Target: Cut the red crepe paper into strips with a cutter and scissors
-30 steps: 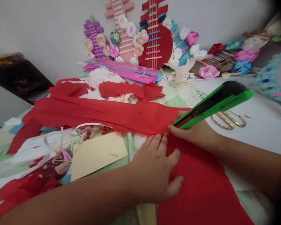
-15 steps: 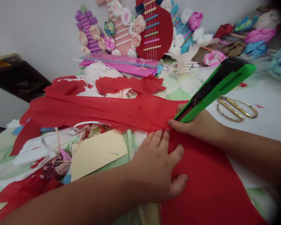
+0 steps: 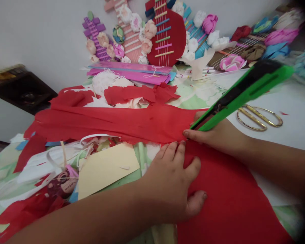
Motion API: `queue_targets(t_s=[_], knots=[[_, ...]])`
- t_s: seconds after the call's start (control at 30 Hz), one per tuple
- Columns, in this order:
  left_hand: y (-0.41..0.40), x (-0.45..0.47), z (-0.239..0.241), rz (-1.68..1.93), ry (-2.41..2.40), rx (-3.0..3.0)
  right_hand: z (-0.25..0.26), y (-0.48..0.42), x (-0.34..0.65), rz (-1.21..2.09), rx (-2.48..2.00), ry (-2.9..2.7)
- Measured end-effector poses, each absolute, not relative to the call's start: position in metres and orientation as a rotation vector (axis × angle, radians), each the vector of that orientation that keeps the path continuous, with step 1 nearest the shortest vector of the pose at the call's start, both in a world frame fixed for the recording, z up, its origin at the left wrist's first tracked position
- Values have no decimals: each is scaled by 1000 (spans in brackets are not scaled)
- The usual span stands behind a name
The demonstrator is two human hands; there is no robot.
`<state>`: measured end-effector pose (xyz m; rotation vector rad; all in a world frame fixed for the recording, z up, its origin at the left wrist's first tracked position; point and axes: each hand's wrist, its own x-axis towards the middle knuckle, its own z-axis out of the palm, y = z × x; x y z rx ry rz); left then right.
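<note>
My right hand (image 3: 216, 134) grips a green-and-black utility knife (image 3: 244, 96), which slants up to the right. Its narrow end is at my thumb and fingers, and I cannot see the blade. Those fingers rest where thin red crepe paper (image 3: 112, 120) meets a smooth, curved red panel (image 3: 226, 189). My left hand (image 3: 170, 179) lies with fingers spread, fingertips on the crepe paper's lower edge and thumb over the panel. Gold-handled scissors (image 3: 259, 118) lie right of my right hand, on white paper (image 3: 295, 132).
A cream card (image 3: 108, 171) lies left of my left hand, among paper scraps and a small purple round thing (image 3: 62, 183). Behind are white string (image 3: 106, 81), pink sheets (image 3: 132, 73), and several paper-flowered model instruments, one a red guitar (image 3: 167, 37), against the wall. A dark shelf (image 3: 25, 89) stands left.
The utility knife's upper end has tipped further right and lower. Both hands stay in nearly the same places; the whole view has shifted slightly.
</note>
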<state>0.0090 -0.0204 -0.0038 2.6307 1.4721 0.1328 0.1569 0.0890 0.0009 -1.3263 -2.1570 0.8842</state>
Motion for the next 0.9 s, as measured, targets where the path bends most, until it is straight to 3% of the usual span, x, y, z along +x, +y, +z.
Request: queue_targets(t_s=[0.6, 0.77, 0.9], knots=[[-25, 8, -7, 193, 1464, 2781, 12, 91, 163, 1226, -1466, -2037], [-25, 9, -7, 184, 1444, 2790, 10, 96, 164, 1132, -1327, -2041], [-26, 9, -8, 213, 1427, 2797, 7, 100, 164, 1288, -1173, -1986]])
